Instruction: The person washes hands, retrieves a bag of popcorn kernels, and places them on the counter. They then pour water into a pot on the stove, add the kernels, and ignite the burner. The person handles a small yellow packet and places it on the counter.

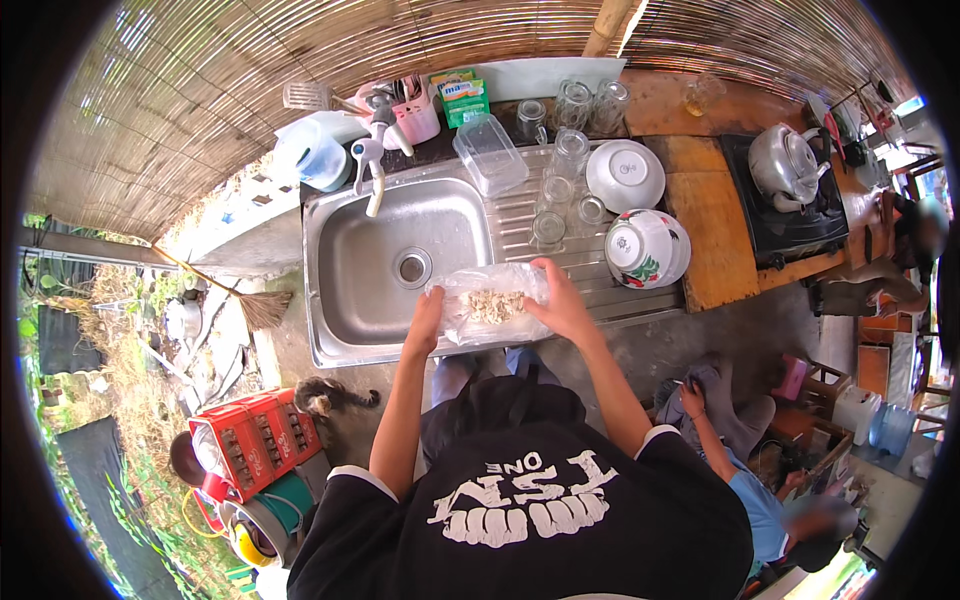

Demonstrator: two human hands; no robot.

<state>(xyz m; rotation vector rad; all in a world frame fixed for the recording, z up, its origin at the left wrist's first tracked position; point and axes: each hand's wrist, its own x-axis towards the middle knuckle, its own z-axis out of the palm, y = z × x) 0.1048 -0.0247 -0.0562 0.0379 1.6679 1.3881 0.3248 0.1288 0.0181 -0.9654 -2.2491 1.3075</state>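
Note:
My left hand grips the left end of a transparent plastic bag, and my right hand grips its right end. Pale, crumbly pieces of what looks like food lie in the middle of the bag, between my hands. The bag is held above the front edge of a stainless steel sink, partly over the basin and partly over the ridged drainboard. A round drain shows in the basin, under the tap.
Upturned glasses and bowls stand on the drainboard, near a transparent plastic container. Right of them, a metal kettle sits on a stove. A cat is on the floor beside a red bottle crate. Another person sits behind, at right.

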